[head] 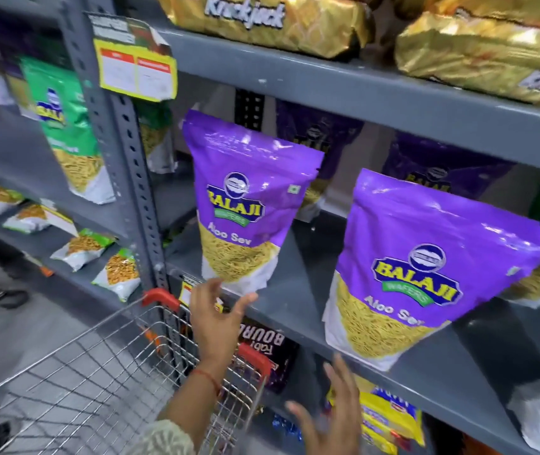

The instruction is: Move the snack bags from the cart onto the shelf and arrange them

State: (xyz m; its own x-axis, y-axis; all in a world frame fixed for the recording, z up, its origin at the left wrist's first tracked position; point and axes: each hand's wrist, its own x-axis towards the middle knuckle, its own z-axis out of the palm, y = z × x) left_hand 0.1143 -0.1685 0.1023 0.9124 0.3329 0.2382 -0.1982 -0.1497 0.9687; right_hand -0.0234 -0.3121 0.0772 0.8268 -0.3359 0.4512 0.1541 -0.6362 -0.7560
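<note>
Two purple Balaji Aloo Sev bags stand upright at the front of the grey middle shelf (298, 290): the left bag (245, 198) and the right bag (426, 267). My left hand (214, 318) is open, its fingertips just below the left bag's bottom edge, close to touching. My right hand (331, 418) is open with fingers spread, below the right bag and apart from it. The wire cart (98, 382) with red corners sits at lower left; no bags show in its visible part.
More purple bags (314, 133) stand behind in the shelf's shadow. Gold Krackjack packs (281, 24) fill the shelf above. Green Balaji bags (68, 133) and small packets (81, 247) occupy the left rack. A perforated grey upright (130, 178) divides the racks. Dark and yellow packs sit below.
</note>
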